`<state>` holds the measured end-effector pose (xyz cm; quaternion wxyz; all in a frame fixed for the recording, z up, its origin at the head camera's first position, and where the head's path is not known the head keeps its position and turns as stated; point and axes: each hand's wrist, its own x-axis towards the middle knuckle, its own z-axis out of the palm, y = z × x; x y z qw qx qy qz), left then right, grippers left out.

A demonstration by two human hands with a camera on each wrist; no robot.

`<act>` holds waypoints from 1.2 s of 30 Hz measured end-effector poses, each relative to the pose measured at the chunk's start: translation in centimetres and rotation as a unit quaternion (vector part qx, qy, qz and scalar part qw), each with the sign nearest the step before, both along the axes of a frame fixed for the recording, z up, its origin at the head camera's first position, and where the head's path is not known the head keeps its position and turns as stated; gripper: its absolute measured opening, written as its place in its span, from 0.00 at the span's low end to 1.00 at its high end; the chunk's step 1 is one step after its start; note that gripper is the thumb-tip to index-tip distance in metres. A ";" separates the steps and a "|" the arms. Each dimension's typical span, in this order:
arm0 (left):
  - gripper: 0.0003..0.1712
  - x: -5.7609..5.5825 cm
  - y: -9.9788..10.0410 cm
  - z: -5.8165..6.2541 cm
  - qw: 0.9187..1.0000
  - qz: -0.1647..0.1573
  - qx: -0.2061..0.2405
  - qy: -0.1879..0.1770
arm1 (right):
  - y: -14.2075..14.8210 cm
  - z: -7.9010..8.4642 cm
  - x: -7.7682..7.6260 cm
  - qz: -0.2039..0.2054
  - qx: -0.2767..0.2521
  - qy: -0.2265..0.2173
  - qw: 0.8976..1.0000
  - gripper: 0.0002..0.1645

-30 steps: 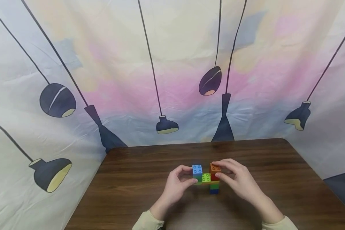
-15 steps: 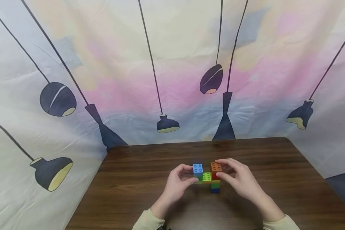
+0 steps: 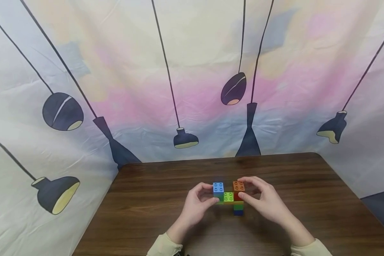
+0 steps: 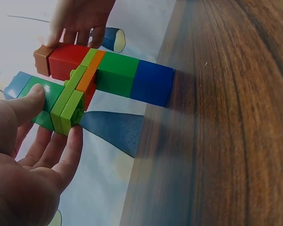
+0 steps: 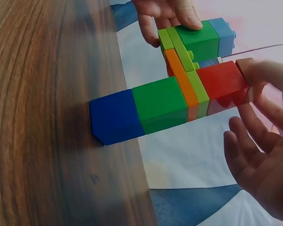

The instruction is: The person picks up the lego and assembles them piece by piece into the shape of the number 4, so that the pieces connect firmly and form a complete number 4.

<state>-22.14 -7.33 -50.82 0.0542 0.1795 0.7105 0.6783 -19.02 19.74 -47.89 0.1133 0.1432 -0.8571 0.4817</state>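
Observation:
A tower of toy building bricks stands on the table, its dark blue brick at the bottom. Above come a lower green brick, an orange plate and lime pieces that jut left. My left hand pinches the upper green brick on that overhang; a light blue brick caps it. On the right side a red brick carries a brown brick. With thumb and fingers my right hand grips the brown brick, thumb near its seam with the red one.
The dark wooden table stretches around the bricks. Behind it hangs a pastel cloth printed with lamps, reaching down past the table's back edge.
Both hands keep their places on the bricks. The view shifts slightly; the right fingers move a little at the brown brick's top, uncovering more of its studs than a second ago.

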 end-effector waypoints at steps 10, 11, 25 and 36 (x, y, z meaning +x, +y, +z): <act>0.19 0.1 0.2 0.1 1.000 0.001 0.001 0.011 | -0.8 -0.2 0.0 -0.001 -0.092 -0.080 0.993 0.26; 0.19 0.1 0.2 0.2 1.000 0.001 0.002 0.012 | -0.8 -0.3 0.0 0.001 -0.096 -0.087 0.992 0.26; 0.19 0.1 0.2 0.2 1.000 0.001 -0.006 0.019 | -0.9 0.0 0.2 0.015 -0.110 -0.092 0.990 0.22; 0.19 0.4 0.2 0.3 1.000 0.000 -0.005 0.000 | -0.5 0.1 0.3 0.017 -0.093 -0.102 0.990 0.23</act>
